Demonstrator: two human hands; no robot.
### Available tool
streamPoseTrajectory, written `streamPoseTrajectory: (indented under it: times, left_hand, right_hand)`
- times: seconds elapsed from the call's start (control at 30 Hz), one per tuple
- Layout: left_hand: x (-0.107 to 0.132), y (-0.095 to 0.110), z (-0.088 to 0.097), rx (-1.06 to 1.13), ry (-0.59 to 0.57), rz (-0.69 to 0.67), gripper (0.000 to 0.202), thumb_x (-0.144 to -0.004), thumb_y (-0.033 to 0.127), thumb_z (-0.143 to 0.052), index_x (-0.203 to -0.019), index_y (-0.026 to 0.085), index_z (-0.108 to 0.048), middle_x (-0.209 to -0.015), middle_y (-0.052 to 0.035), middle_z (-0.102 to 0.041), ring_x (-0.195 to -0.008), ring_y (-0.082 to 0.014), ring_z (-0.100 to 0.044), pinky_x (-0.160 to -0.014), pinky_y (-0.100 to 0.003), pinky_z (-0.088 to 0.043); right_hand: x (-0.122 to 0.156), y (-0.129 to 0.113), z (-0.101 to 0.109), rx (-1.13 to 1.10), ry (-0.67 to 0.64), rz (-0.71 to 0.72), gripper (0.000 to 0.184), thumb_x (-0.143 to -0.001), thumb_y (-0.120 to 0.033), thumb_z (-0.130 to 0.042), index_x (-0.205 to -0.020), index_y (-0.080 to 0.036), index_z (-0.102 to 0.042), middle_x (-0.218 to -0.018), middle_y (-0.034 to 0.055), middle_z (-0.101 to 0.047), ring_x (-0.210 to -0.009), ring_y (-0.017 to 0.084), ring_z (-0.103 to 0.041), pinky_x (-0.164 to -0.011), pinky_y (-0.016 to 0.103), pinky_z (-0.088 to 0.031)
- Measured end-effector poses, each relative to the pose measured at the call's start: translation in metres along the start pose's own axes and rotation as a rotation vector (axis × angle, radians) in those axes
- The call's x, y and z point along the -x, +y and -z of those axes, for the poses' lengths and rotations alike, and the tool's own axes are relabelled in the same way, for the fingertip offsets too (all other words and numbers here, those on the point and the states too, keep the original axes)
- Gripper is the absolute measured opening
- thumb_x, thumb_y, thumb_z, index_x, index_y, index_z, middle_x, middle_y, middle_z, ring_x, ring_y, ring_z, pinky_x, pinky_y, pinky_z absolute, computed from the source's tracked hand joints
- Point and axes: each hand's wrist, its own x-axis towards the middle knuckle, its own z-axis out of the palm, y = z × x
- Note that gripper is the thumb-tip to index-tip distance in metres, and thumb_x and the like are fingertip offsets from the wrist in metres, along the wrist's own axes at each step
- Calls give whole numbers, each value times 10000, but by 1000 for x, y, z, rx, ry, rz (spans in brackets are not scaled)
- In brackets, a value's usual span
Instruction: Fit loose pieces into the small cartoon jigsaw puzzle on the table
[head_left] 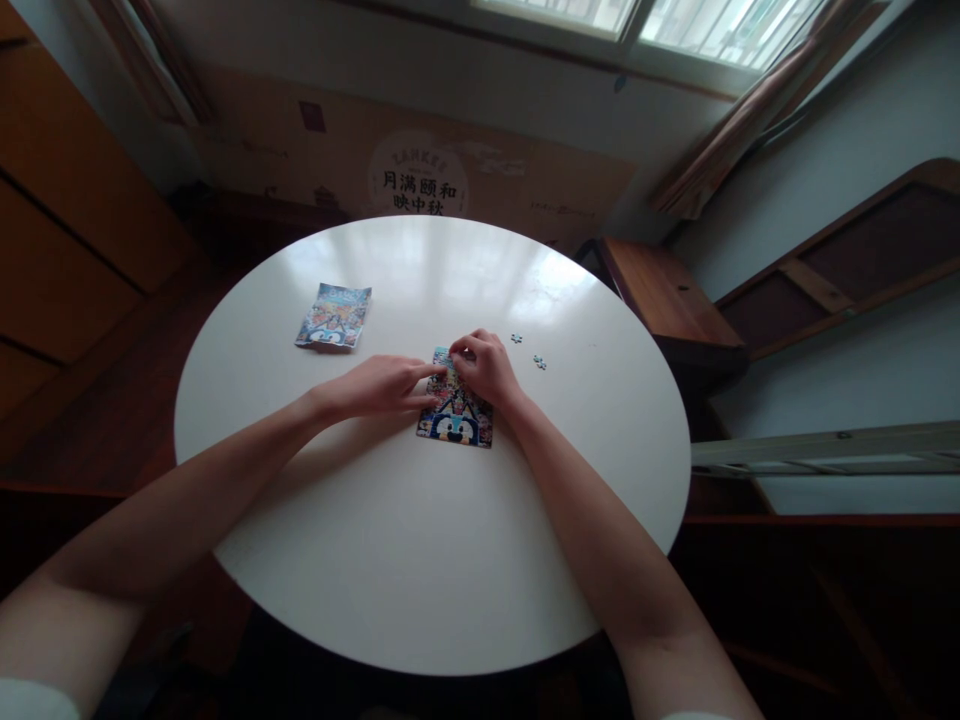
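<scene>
Cardboard jigsaw puzzle (pixel 456 418) lies near the centre of the white round table (pixel 390 560), almost assembled. Left hand (pixel 382 385) steadies its edge, fingers extended, holding nothing. Right hand (pixel 486 365) pinches at the top edge; whether it holds a piece cannot be told. Placement appears underway; two loose pieces (pixel 528 350) remain to the right, and seating them calls for alignment. Reference print (pixel 334 316) lies well apart.

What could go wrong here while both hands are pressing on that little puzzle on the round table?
1. The left hand and right hand both press the puzzle; on the glossy table it might slide and joined pieces could pop apart.
2. Two loose pieces lie just beyond the right hand; a wrist sweep could knock them toward the edge.
</scene>
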Motion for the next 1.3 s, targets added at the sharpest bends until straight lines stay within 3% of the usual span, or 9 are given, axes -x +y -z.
streamPoseTrajectory:
  times: [1.3]
  left_hand:
    - [1,1,2,-31,-5,-12,515,-970,521,-449,-1371,208,-527,-1010,-79,-704,-871,-208,-656,-688,-257,-425]
  right_hand:
    - [0,2,-1,15,-7,11,127,-844,-205,-586,-869,-222,-710,-939,69,-614,-932,224,-542,-931,409,-440]
